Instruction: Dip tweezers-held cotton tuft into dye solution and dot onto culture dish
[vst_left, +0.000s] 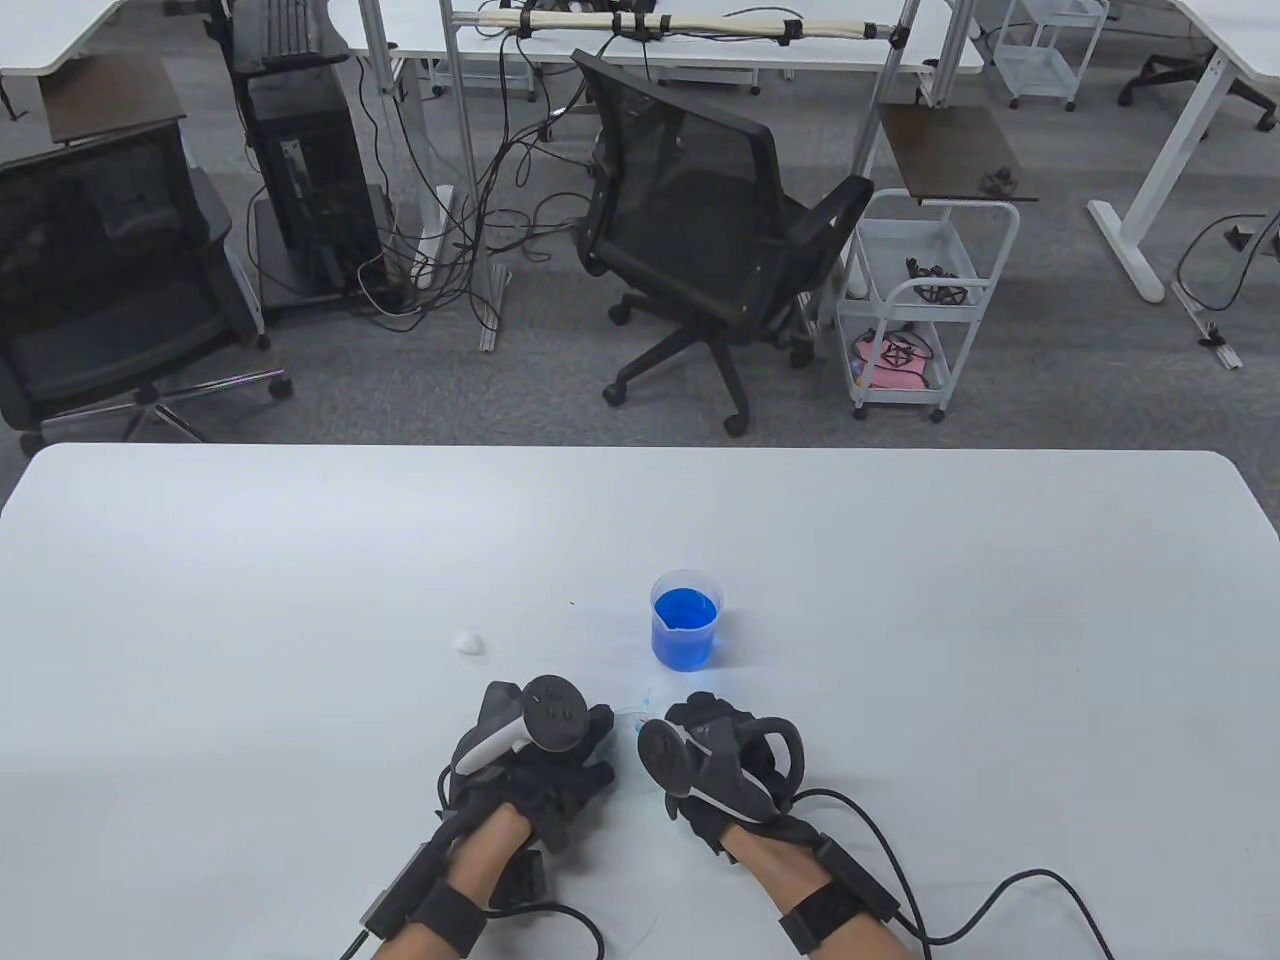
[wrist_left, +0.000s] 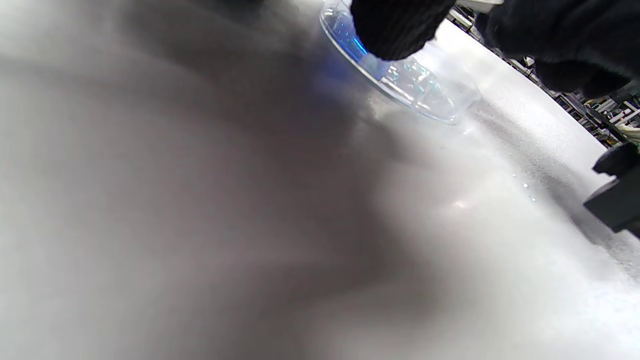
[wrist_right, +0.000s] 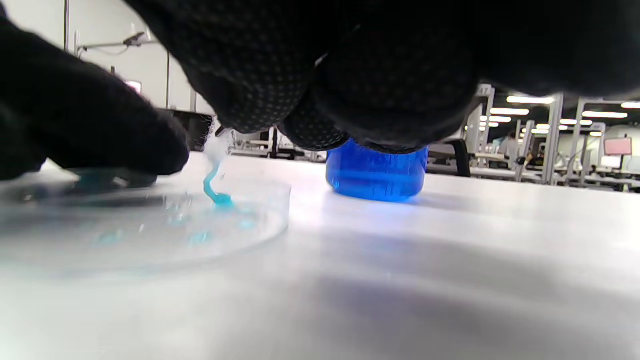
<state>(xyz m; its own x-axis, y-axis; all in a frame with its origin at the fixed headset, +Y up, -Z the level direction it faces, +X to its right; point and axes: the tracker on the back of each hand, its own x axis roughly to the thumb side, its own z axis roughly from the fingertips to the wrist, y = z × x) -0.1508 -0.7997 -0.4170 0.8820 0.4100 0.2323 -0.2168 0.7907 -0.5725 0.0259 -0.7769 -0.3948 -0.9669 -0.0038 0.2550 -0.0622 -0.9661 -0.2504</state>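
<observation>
A clear culture dish (wrist_right: 150, 225) lies on the table between my hands; only a sliver of it (vst_left: 630, 714) shows in the table view. My right hand (vst_left: 700, 730) is curled low over it and pinches the tweezers, of which only the tip (wrist_right: 219, 131) shows. A cotton tuft, blue-stained at its end (wrist_right: 216, 192), hangs from that tip and touches the dish floor, where pale blue dots show. My left hand (vst_left: 585, 745) holds the dish (wrist_left: 415, 82) at its rim with a fingertip (wrist_left: 395, 27). The beaker of blue dye (vst_left: 687, 620) stands just behind.
A spare white cotton tuft (vst_left: 468, 641) lies on the white table (vst_left: 300, 560) to the left of the beaker. Glove cables (vst_left: 1000, 890) trail off the front edge. Office chairs and a cart stand on the floor beyond the far edge.
</observation>
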